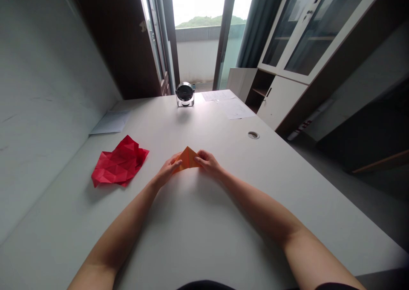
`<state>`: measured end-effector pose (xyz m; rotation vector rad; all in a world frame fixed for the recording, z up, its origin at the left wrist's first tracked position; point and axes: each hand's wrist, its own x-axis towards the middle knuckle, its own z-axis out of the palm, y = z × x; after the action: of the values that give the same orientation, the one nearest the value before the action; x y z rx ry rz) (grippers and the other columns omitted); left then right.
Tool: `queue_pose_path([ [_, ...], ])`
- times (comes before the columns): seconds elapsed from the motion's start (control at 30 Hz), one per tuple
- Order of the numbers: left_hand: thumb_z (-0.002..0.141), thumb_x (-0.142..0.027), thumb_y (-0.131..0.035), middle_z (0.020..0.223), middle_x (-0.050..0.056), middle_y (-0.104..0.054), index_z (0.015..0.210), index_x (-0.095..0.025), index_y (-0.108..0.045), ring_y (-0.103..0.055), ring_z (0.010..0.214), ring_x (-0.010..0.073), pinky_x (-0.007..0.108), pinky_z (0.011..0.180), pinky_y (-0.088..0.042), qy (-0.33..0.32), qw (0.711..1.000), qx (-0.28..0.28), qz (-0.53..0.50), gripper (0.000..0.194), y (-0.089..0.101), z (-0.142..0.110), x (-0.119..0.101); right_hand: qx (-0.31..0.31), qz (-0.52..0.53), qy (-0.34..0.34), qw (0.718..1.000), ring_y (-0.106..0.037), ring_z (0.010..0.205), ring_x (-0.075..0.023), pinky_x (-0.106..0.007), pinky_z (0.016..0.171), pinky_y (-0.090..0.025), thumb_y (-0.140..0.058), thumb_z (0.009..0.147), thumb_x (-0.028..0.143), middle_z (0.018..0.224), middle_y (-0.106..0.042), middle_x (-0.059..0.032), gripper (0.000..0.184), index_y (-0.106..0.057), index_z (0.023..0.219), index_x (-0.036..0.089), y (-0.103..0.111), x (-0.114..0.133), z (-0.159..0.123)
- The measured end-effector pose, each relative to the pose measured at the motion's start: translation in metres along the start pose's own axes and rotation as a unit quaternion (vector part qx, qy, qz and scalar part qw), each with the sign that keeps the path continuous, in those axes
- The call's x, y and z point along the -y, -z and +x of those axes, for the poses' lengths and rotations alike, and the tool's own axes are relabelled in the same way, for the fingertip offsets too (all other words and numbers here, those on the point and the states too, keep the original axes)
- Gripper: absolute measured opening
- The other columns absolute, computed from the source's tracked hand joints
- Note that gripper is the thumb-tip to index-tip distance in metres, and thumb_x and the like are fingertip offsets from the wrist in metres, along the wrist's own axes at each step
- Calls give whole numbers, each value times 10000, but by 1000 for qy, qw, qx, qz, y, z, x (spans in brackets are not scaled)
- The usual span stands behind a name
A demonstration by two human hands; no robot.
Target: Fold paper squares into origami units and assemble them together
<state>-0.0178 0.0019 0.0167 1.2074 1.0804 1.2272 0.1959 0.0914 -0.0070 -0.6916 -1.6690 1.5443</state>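
Head view: left hand (168, 169) and right hand (208, 161) pinch opposite sides of the folded orange paper (188, 158), peak pointing away, over the middle of the white table (204, 226). Grip lightly and evenly; align edges before pressing creases. Writing on the far-right paper sheets (237, 109) is illegible; no brands can be read.

At the centre, the count is one left hand (169, 169), one right hand (209, 161) and one orange folded paper (188, 158). The single bench (204, 230) carries one red creased paper (119, 164) at left, one round-headed device (185, 92) at the far side, at least two white sheets (237, 109) at far right and at least one pale sheet (111, 122) at far left. One ringed hole (253, 134) is set at right; one cabinet (293, 47) at far right has two glazed doors (311, 42).
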Motion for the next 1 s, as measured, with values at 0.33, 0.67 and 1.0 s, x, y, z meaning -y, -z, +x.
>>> queue_pose_path([
  [0.33,864,-481,-695,1163,134,-714,1232,-134,-690,-672,971,250,286,796,-495,105,989,61,-81,506,15,2,8,-9,-78,9,997,-403,617,-120,-247,572,-302,-658,806,639,659,-478,33,471,-571,781,177,1,0,1],
  [0.67,759,-447,-798,987,124,-738,1228,-142,-674,-680,703,191,304,651,-532,90,994,-19,-60,574,9,7,13,-69,-132,37,988,-386,596,-115,-242,565,-297,-613,856,594,641,-460,33,425,-616,795,173,8,-11,4],
  [1.0,814,-519,-709,814,58,-687,958,-133,-738,-582,688,144,221,611,-436,35,998,-42,14,413,2,4,10,17,-253,21,967,-361,573,-101,-229,546,-274,-607,871,511,587,-428,52,354,-673,805,169,2,-5,-2],
])
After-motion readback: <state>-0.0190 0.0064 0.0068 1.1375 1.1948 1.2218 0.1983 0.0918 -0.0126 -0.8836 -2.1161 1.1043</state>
